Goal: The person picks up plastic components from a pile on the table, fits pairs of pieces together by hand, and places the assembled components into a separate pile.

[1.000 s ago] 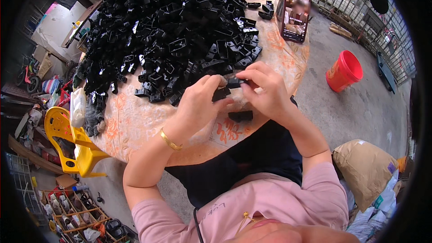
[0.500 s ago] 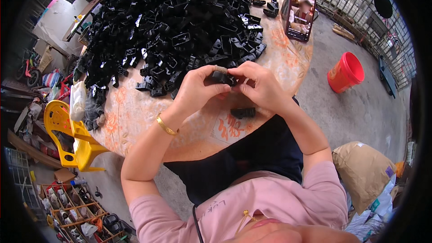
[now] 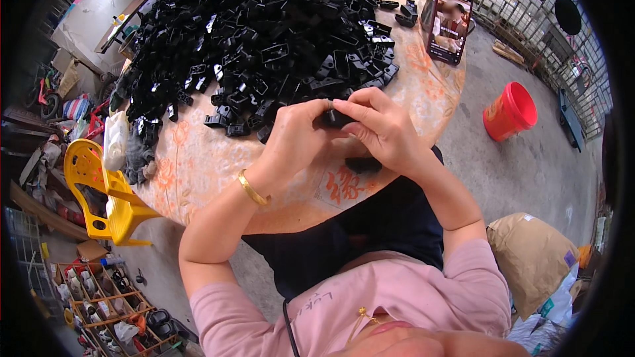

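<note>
Over the near part of the table, my left hand (image 3: pixel 296 133) and my right hand (image 3: pixel 385 131) meet around a small black plastic part (image 3: pixel 336 118). Both are closed on it, thumbs and fingertips pressing its sides, so most of its shape is hidden. Another black plastic part (image 3: pixel 363 164) lies on the floral tablecloth (image 3: pixel 218 192), just below my right hand. Beyond my fingers a large heap of similar black plastic parts (image 3: pixel 264 46) spreads over the table, its near edge close to my left fingers.
A phone (image 3: pixel 450 24) with a lit screen leans against a cup-like holder at the table's right. A red bucket (image 3: pixel 509 112) stands on the concrete floor. Left are a yellow plastic chair (image 3: pixel 122 215) and a shoe rack (image 3: pixel 109 304); a brown sack (image 3: pixel 532 258) sits at lower right.
My fingers have closed further over the held part, which shows less than before. My right fingers have shifted across its top. The whole view has moved slightly.
</note>
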`<control>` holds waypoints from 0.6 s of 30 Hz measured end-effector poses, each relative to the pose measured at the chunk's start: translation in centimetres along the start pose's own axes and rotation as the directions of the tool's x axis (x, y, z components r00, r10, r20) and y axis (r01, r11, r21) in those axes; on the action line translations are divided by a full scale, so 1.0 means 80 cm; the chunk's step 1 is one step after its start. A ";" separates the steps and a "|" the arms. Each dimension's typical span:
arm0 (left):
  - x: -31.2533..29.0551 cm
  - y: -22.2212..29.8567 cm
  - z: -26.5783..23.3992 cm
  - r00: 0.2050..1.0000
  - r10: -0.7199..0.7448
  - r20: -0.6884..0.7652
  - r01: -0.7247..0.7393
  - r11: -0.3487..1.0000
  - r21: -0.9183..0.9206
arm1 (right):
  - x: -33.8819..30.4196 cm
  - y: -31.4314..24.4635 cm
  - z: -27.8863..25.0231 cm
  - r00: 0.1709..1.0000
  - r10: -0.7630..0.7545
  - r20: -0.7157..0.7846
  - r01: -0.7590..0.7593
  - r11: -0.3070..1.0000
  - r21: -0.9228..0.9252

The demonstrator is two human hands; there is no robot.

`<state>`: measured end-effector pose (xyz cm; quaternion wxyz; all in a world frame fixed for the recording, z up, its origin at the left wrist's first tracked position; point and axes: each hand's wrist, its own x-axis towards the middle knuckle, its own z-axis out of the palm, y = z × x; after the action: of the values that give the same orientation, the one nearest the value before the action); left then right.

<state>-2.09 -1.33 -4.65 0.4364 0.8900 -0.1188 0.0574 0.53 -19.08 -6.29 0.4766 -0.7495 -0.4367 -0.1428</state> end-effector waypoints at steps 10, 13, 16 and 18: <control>-0.001 0.008 -0.001 0.999 -0.016 0.040 0.018 0.998 -0.067 | -0.005 -0.005 -0.001 0.997 0.063 -0.046 -0.062 0.997 0.035; 0.000 -0.007 0.009 0.990 0.071 0.119 0.014 0.806 -0.592 | -0.007 -0.001 -0.001 0.993 -0.021 -0.120 0.009 0.995 -0.099; -0.002 -0.007 0.016 0.990 0.003 0.140 0.093 0.731 -0.676 | -0.009 0.000 -0.008 0.986 -0.154 -0.070 0.142 0.979 -0.148; -0.003 0.001 0.015 0.990 0.044 0.131 0.051 0.764 -0.644 | -0.012 0.003 -0.004 0.985 -0.018 -0.172 0.006 0.997 -0.071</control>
<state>-2.31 -2.32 -5.38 0.7066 0.6876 -0.1597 -0.0495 0.26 -19.89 -6.87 0.4850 -0.7481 -0.3930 -0.2252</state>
